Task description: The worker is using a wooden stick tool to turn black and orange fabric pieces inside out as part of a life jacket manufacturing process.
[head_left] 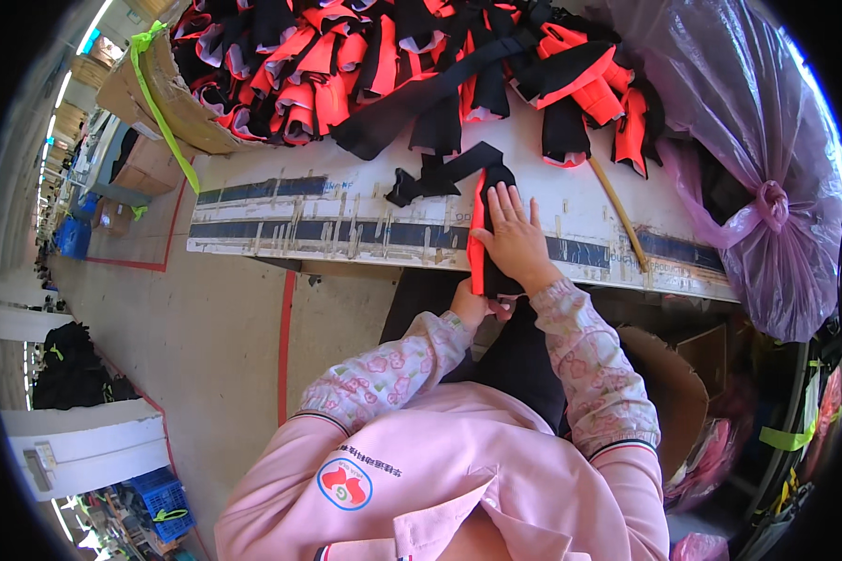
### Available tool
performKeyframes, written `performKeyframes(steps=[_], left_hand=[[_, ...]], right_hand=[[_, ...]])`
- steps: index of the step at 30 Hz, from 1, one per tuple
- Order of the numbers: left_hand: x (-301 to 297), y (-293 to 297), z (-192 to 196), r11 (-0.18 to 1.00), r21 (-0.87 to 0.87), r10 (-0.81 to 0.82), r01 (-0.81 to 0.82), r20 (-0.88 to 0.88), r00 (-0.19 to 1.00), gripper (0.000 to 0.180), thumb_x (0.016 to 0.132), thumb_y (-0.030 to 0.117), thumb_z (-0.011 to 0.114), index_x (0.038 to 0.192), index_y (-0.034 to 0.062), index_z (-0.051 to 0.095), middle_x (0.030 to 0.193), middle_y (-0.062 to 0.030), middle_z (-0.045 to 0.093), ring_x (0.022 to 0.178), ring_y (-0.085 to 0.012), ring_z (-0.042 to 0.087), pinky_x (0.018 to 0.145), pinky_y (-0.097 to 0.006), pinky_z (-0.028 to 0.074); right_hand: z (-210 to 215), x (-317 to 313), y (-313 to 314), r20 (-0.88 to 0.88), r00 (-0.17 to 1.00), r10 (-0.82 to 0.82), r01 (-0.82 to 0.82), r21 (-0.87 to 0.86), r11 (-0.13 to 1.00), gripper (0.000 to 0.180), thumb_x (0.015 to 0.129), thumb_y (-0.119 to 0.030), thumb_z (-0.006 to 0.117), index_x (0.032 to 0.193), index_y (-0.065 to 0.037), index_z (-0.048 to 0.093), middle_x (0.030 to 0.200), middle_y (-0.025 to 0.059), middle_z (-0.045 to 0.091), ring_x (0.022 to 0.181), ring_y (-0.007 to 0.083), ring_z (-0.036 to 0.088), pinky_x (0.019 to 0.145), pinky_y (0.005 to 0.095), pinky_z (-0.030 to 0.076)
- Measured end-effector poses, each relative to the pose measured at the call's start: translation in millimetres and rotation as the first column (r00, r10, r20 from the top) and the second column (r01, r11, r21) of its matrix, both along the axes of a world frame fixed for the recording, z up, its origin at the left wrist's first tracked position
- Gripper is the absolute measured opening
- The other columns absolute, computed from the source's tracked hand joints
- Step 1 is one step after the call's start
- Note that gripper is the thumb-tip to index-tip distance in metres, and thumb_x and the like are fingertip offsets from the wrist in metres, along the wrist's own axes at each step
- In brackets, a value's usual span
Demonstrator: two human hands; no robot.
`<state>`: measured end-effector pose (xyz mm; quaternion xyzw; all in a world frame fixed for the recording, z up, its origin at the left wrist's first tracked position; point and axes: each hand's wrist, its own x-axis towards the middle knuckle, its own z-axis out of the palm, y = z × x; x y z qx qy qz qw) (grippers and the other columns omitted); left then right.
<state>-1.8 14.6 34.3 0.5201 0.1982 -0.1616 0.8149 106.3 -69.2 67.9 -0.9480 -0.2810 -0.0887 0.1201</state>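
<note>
the right hand (515,236) lay flat, fingers slightly spread, grasping nothing, on a black-and-orange piece (478,248) at the table's (355,166) front edge; smoothing seemed in hand; the left hand (470,304) was at its near end, grip unclear; next likely called for steady pressure

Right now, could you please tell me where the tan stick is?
In the head view, the tan stick lies on the table, between the right hand and the purple bag to its right.
</note>
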Motion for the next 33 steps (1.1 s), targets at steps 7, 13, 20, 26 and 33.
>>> performKeyframes(steps=[7, 13, 20, 26, 33], left_hand=[[-5, 11, -1, 0.974, -0.224, 0.016, -0.021, -0.027, 1.0, 0.034, 0.095, 0.025, 0.038, 0.12, 0.0051, 0.048, 0.098, -0.0166, 0.063, 0.069, -0.0226, 0.064, 0.076, -0.041, 0.052], [-2, 4, -1, 0.979, -0.205, 0.014, -0.022, -0.037, 0.999, 0.029, 0.094, 0.027, 0.042, 0.109, 0.0068, 0.056, 0.094, -0.0119, 0.066, 0.064, -0.0198, 0.064, 0.065, -0.035, 0.055], [-1, 4, 9, 0.994, -0.102, 0.027, -0.029, -0.023, 0.999, 0.031, 0.096, 0.03, 0.038, 0.109, 0.0072, 0.055, 0.094, -0.0106, 0.065, 0.064, -0.0199, 0.064, 0.066, -0.035, 0.053], [-2, 4, 11, 0.989, -0.144, 0.033, -0.034, -0.007, 0.999, 0.031, 0.096, 0.026, 0.037, 0.111, 0.0055, 0.054, 0.098, -0.0125, 0.065, 0.072, -0.0206, 0.065, 0.062, -0.034, 0.055], [-3, 1, 16, 0.993, -0.111, 0.031, -0.028, 0.026, 0.999, 0.03, 0.095, 0.029, 0.041, 0.109, 0.0065, 0.055, 0.095, -0.0107, 0.064, 0.07, -0.0188, 0.065, 0.061, -0.031, 0.054]], right_hand=[[20, 12, -5, -0.077, 0.974, 0.213, -0.168, 0.382, 0.909, 0.05, 0.085, -0.03, 0.056, 0.127, -0.005, 0.045, 0.132, 0.0188, 0.043, 0.126, 0.0326, 0.035, 0.104, 0.0456, 0.026], [27, 9, -171, 0.194, 0.8, -0.567, 0.593, -0.114, 0.797, 0.028, 0.079, -0.011, 0.056, 0.107, -0.006, 0.055, 0.106, 0.0133, 0.057, 0.098, 0.0317, 0.055, 0.081, 0.0435, 0.046], [8, 4, -196, 0.18, 0.88, -0.439, 0.474, -0.288, 0.832, 0.014, 0.079, -0.004, 0.051, 0.093, -0.002, 0.052, 0.09, 0.0137, 0.055, 0.087, 0.0291, 0.057, 0.069, 0.0394, 0.051], [20, -46, -222, -0.245, 0.892, -0.379, 0.429, 0.2, 0.881, 0.012, 0.083, -0.005, 0.049, 0.094, 0.001, 0.052, 0.081, 0.0143, 0.055, 0.073, 0.0224, 0.055, 0.059, 0.0354, 0.045], [67, -218, -222, -0.621, 0.762, -0.184, 0.502, 0.387, 0.773, 0.019, 0.093, -0.016, 0.042, 0.095, -0.003, 0.055, 0.062, -0.0043, 0.043, 0.051, 0.0053, 0.037, 0.048, 0.0217, 0.032]])
